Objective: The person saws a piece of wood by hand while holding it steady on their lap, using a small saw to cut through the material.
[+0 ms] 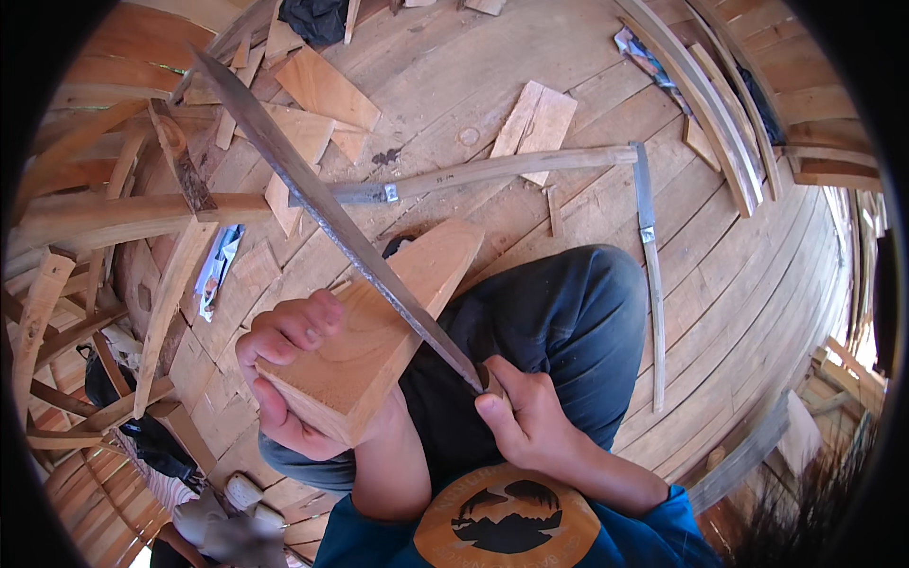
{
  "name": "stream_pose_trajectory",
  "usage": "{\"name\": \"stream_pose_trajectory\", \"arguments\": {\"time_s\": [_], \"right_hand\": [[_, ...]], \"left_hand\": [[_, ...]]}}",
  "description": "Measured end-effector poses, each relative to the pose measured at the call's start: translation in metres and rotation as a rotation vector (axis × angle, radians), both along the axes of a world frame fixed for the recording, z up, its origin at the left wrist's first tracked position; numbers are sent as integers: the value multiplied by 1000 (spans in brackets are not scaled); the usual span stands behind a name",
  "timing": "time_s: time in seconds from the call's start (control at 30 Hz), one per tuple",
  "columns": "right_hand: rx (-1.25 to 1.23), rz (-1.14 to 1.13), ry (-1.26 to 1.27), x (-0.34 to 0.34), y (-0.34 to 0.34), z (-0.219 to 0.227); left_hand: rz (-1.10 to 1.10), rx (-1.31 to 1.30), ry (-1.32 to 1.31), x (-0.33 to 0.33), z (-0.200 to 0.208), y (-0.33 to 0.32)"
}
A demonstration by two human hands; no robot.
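One wood block [365,364] is held over the lap [447,402] by the left hand [275,347], fingers curled round its left edge — prob. for steadiness. Across it a long blade [327,206] is held, its handle [487,379] gripped by the right hand [535,417] & mostly hidden. Contact btwn blade & wood can't be told — left palm's part-covered too.

Machete [327,216]: long, straight, dark grey steel blade, mottled lighter along one edge, narrowing toward a short brown grip largely covered by the right hand [532,414]; it slants from the grip to a pointed tip at upper left. Wooden block [358,358]: thick, pale tan, flat-faced, with visible grain, tapering toward its far end; held obliquely in the left hand [284,364]. The blade crosses over the block; contact cannot be determined.
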State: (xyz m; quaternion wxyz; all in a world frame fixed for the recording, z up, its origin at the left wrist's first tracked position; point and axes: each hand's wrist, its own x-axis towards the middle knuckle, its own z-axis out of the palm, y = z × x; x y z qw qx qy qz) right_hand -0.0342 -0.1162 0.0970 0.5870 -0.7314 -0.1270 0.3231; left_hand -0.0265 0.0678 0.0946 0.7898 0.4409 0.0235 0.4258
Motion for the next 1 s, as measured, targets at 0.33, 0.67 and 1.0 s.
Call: {"name": "stream_pose_trajectory", "arguments": {"time_s": [0.33,0.67,1.0], "right_hand": [[18,-37,137,3,-18,0],[89,-4,133,4,-15,4],[70,-18,41,-2,-8,-8]], "left_hand": [[-65,101,29,8,5,-12],[-64,115,16,2,3,-8],[-27,30,-9,-6,-5,1]]}}
